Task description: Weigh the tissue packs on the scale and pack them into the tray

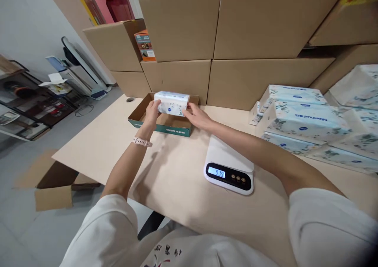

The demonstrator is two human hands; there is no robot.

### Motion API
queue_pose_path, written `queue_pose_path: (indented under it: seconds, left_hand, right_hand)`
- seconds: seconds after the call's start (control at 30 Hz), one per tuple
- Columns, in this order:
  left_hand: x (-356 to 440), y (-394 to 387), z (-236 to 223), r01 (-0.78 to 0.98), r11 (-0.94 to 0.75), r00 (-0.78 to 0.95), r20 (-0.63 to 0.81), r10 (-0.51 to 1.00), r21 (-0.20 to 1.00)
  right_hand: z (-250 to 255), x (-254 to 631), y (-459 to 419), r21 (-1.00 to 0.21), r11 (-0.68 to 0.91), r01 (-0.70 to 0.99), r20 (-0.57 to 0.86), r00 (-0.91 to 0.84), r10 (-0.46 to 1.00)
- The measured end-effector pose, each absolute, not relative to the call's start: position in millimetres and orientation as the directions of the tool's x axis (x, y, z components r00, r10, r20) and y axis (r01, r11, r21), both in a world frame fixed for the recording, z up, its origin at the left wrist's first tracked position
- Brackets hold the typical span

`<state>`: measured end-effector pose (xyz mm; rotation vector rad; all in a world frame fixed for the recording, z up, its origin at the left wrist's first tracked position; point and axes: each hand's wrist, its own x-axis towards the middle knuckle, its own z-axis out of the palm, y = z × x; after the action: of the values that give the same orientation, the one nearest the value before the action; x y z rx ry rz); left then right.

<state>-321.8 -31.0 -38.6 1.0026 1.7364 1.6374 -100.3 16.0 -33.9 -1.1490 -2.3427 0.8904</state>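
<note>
A pack of tissues (171, 103), white and pale blue with a leaf print, is held level over a shallow open box (174, 131) with a green outer wall. My left hand (152, 111) grips the pack's left end, and my right hand (197, 116) closes on its right end. Below my right forearm sits a white digital scale (228, 160) with a lit display. Its pan is partly covered by that arm. Whether the pack touches the box floor I cannot make out.
Stacked tissue packs (307, 117) stand at the table's right. Large cardboard cartons (251, 23) form a wall along the back. An open carton (54, 196) lies on the floor left of the table (103, 141). Shelving (23, 97) stands farther left.
</note>
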Motion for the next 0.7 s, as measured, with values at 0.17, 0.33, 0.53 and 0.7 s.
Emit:
queue_pose_path:
  seconds: [0.17, 0.33, 0.53, 0.7]
  left_hand:
    - [-333, -23, -52, 0.517, 0.045, -0.511, 0.267, 0.817, 0.855]
    - [-311, -12, -58, 0.926, -0.282, 0.202, 0.303, 0.931, 0.249]
    - [-335, 28, -58, 0.911, -0.298, 0.281, 0.100, 0.954, 0.284]
    - [-359, 51, -48, 0.913, -0.257, 0.236, 0.103, 0.966, 0.317]
  right_hand:
    - [-48, -124, 21, -0.432, 0.632, 0.643, 0.011, -0.697, 0.717]
    - [-45, -121, 21, -0.338, 0.698, 0.631, -0.058, -0.754, 0.654]
    - [-40, -114, 20, -0.253, 0.733, 0.632, -0.106, -0.771, 0.628]
    - [-39, -112, 15, -0.219, 0.742, 0.634, -0.099, -0.771, 0.630]
